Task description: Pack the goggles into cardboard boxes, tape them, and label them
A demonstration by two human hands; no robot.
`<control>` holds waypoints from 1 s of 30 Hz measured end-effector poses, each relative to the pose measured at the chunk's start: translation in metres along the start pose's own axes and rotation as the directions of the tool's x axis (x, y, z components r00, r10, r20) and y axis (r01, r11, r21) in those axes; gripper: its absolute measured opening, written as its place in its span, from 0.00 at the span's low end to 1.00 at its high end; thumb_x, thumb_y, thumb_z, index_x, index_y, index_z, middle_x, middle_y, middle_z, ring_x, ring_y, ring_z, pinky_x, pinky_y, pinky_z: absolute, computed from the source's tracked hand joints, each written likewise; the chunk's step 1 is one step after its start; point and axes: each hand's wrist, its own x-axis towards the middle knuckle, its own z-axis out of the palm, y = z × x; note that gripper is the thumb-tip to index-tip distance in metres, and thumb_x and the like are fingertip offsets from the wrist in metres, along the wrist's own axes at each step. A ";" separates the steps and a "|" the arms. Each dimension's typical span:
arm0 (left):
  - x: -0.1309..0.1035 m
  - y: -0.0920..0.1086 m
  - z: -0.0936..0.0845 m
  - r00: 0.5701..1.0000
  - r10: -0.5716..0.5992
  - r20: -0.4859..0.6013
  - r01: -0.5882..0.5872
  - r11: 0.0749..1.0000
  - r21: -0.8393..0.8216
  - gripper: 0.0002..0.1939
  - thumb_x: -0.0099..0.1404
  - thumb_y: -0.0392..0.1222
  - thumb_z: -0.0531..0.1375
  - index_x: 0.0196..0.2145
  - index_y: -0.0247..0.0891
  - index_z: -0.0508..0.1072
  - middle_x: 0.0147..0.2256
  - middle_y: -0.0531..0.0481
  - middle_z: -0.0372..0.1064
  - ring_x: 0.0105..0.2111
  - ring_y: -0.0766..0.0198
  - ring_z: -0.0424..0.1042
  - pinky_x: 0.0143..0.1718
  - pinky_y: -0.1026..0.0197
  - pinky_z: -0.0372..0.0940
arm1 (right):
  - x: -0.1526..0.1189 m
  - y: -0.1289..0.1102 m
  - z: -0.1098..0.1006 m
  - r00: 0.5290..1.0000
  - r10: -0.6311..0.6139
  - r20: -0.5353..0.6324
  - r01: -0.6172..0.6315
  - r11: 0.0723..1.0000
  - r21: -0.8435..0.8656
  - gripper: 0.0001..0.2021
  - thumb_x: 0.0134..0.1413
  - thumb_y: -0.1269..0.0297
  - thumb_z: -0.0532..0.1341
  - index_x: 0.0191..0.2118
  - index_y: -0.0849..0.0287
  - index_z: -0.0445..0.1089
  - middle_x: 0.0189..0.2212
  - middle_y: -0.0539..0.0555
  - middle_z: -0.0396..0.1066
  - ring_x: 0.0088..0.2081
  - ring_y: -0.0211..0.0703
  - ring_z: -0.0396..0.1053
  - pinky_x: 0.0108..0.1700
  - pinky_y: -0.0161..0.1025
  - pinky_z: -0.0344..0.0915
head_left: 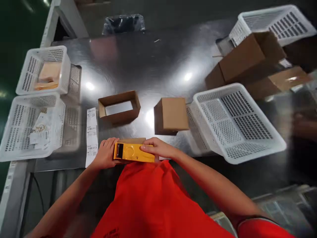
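While cupping one end of a yellow device [135, 152] with a curled left hand [106, 153], holds the other with a half-closed right hand [162, 147] at the table [153, 62]'s near edge, near barcode labels [91, 133] too small to read.

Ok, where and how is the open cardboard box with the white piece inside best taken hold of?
Probably across the two long walls of the open cardboard box, near mid-length, from above. It sits open side up with nothing over it, and those walls give the narrower span. Gripping outside them should avoid the white piece inside.
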 end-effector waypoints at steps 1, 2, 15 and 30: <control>0.000 -0.001 0.001 1.000 -0.013 -0.005 0.013 0.999 0.033 0.49 0.51 0.57 0.63 0.64 0.30 0.55 0.58 0.31 0.62 0.58 0.38 0.61 0.58 0.42 0.53 | -0.006 -0.001 -0.009 1.000 -0.009 0.010 0.010 1.000 -0.018 0.25 0.53 0.41 0.58 0.22 0.59 0.65 0.18 0.46 0.57 0.21 0.32 0.54 0.21 0.31 0.49; 0.000 -0.002 0.002 1.000 -0.023 -0.012 0.024 0.997 0.069 0.47 0.50 0.55 0.63 0.63 0.31 0.55 0.58 0.30 0.62 0.58 0.38 0.61 0.58 0.41 0.53 | -0.014 0.002 -0.021 1.000 -0.013 0.006 0.013 0.999 -0.030 0.24 0.54 0.42 0.58 0.21 0.60 0.64 0.18 0.45 0.56 0.21 0.31 0.54 0.21 0.30 0.48; 0.002 0.012 -0.017 0.988 -0.086 0.131 0.034 0.934 0.355 0.49 0.49 0.44 0.62 0.64 0.33 0.45 0.59 0.28 0.61 0.59 0.39 0.61 0.57 0.41 0.52 | -0.111 0.126 -0.133 0.996 -0.015 -0.084 0.030 0.984 0.178 0.20 0.45 0.51 0.68 0.17 0.62 0.67 0.14 0.43 0.57 0.18 0.28 0.54 0.20 0.28 0.47; 0.020 0.055 -0.027 0.974 -0.111 0.197 -0.010 0.849 0.529 0.62 0.49 0.53 0.66 0.66 0.26 0.31 0.64 0.17 0.47 0.65 0.28 0.48 0.59 0.23 0.42 | -0.052 0.106 -0.106 0.922 0.180 -0.342 -0.353 0.752 -0.556 0.21 0.52 0.51 0.61 0.37 0.67 0.78 0.37 0.66 0.78 0.44 0.59 0.75 0.43 0.44 0.67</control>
